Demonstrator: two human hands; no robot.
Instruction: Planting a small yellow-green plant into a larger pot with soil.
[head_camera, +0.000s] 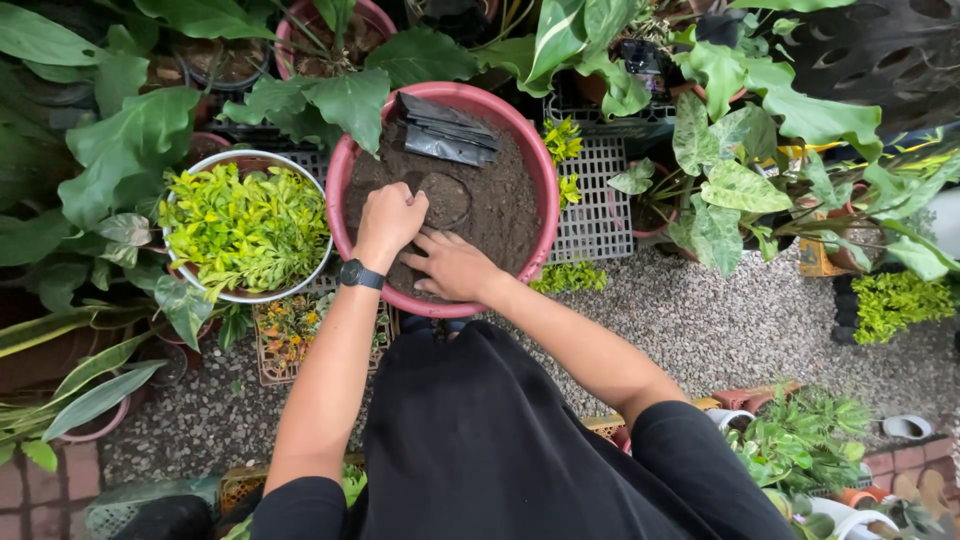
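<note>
The left hand (390, 220) was curled into a loose fist over the dark soil (500, 195), knuckles up, a black watch (361, 274) at its wrist; whether it had hold of anything inside the fist could not be told. The right hand (455, 265) lay open and flat, fingers spread, pressed on the soil just beside the left and holding nothing. Just beyond the left hand's knuckles a small round pot (447, 198) sat sunk in the soil. Both hands worked in the near half of the wide pink basin (540, 165), the right wrist crossing its near rim. At the far side a stack of black plastic bags (447, 135) rested on the soil, apart from the hands, with bare soil between.

To the left, a white bowl of yellow-green plants (245, 228) touched the basin's edge, and big green leaves (335, 100) hung over its far-left rim. To the right lay a grey plastic grid tray (595, 205), then open gravel (720, 325).
</note>
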